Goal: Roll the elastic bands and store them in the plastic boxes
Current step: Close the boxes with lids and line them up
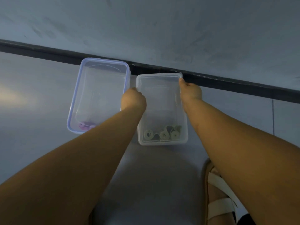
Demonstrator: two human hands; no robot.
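Head view, looking down: two clear plastic boxes sit side by side on a smooth grey floor (32, 114), both rectangular with rounded corners, both close to the black skirting strip (235, 82) that runs slantwise below a scuffed pale wall (146, 21).

The blue-rimmed box (103, 60) is in the centre left of the frame, see-through with a soft blue band all round its top edge. A small clump of pink elastic bands (85, 125) lies at its near end.

The clear box (158, 76) is just right of it, milky and colourless, with a flat lipped edge and a small tab at its far right corner. Whether a lid lies on top I cannot tell. At its near end sit the pale rolled bands (162, 135), several tight round coils side by side, with a few loose loops among them.

Both hands are on this box. The left hand (134, 99) is at the left rim, about halfway along, knuckles bunched and fingers curled onto the edge. The right hand (191, 91) is at the far right corner, thumb pointing along the rim towards the tab, its fingers hidden over the side as it holds there. The coils lie well below both hands in the frame, between the two forearms.

Lower right, a foot in a pale strapped sandal (220, 200) rests on the floor.
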